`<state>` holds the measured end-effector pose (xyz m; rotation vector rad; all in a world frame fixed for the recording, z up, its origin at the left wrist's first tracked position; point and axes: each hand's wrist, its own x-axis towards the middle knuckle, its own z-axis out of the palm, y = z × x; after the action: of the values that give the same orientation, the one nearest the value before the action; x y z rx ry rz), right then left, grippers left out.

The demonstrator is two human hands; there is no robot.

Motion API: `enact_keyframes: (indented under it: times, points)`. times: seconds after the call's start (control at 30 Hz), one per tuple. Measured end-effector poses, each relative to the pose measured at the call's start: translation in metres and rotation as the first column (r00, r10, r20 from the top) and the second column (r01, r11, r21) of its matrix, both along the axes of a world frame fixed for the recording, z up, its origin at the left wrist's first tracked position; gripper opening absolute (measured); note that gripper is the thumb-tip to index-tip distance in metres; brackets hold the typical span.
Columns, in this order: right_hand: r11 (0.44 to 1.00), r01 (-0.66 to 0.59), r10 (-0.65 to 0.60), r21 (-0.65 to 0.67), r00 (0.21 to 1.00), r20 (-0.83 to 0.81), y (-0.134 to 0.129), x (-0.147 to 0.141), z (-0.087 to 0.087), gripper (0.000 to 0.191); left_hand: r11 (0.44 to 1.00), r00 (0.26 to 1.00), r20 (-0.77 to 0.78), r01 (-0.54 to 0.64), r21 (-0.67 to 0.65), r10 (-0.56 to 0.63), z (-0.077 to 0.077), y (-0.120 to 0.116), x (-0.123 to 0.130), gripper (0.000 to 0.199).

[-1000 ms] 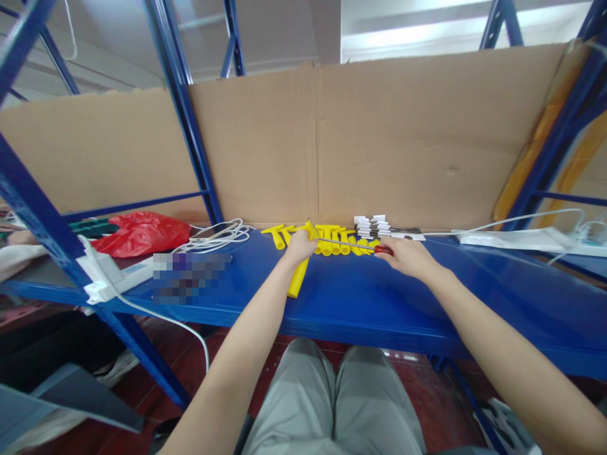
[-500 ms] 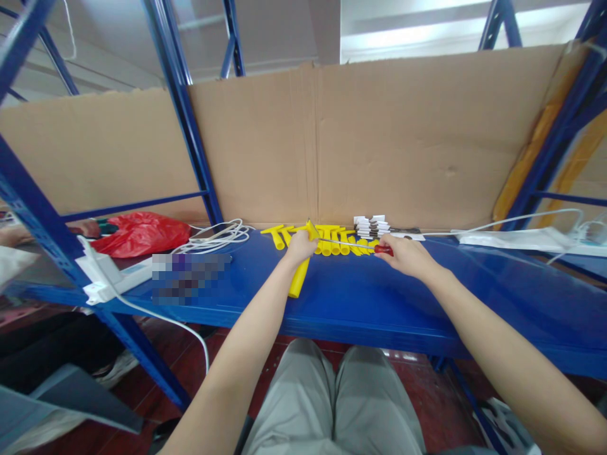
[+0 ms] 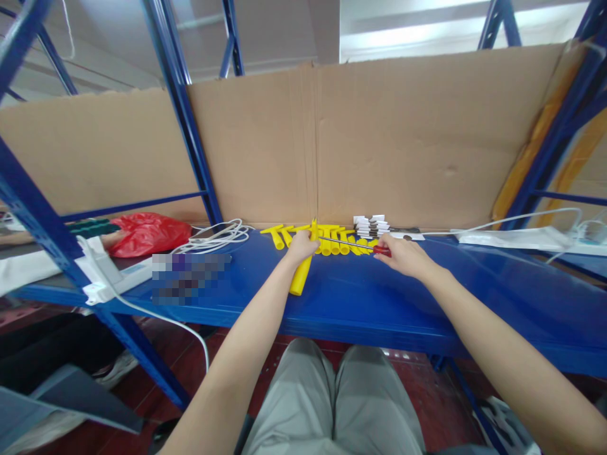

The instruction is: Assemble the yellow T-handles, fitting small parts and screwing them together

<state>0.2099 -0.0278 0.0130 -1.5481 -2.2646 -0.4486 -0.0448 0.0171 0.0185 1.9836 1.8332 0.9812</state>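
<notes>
My left hand [image 3: 302, 247] is closed around a yellow T-shaped tool [image 3: 300, 278], its thick handle sticking out below the fist toward me. In my right hand [image 3: 396, 251] is a screwdriver [image 3: 382, 251] with a red handle. Its long metal shaft points left and meets the yellow piece at my left hand; the exact contact at the tip is too small to tell. Behind both hands, several similar yellow T-shaped pieces [image 3: 326, 245] lie in a row along the cardboard. A stack of small white-tagged items [image 3: 371, 226] sits just beyond my right hand.
Tall cardboard [image 3: 403, 139] closes off the back of the blue shelf [image 3: 427, 303]. To the left are a coiled white cable [image 3: 220, 239], a red plastic bag [image 3: 150, 234] and a white power strip [image 3: 118, 283]. Another person's hand [image 3: 112, 239] is beside the bag. A white packet [image 3: 516, 239] lies right.
The yellow tool in my left hand has turned slightly, its top now more upright. My right hand with the screwdriver shifts a little left. At far left, the other person's hand moves near the bag.
</notes>
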Motion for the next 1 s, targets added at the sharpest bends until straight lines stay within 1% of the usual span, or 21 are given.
enact_keyframes:
  times: [0.2,0.5,0.7,0.9,1.0]
  points:
    - [1.000,0.007,-0.007,0.011,1.000,-0.017,0.0005,0.0015,0.0009,0.009,1.000,1.000,0.023,0.014,-0.005,-0.014,-0.0002,0.0000,0.0003,0.015]
    - [1.000,-0.022,0.022,-0.018,1.000,-0.011,-0.0022,-0.0003,0.0015,0.014,1.000,1.000,0.005,0.015,0.000,-0.015,-0.0005,0.0004,-0.0009,0.016]
    - [0.999,-0.002,0.001,-0.035,1.000,-0.028,-0.0016,0.0003,0.0025,0.015,0.999,0.999,0.011,0.034,-0.036,-0.034,0.0024,-0.0037,0.0012,0.022]
    - [0.999,0.007,-0.007,-0.035,1.000,0.014,-0.0069,-0.0030,0.0041,0.013,1.000,1.000,-0.019,-0.002,-0.011,0.002,0.0031,-0.0043,0.0012,0.022]
    - [0.997,0.003,-0.002,-0.076,1.000,0.008,-0.0079,-0.0040,0.0044,0.016,1.000,1.000,-0.025,-0.004,-0.006,0.004,0.0025,-0.0035,0.0009,0.021]
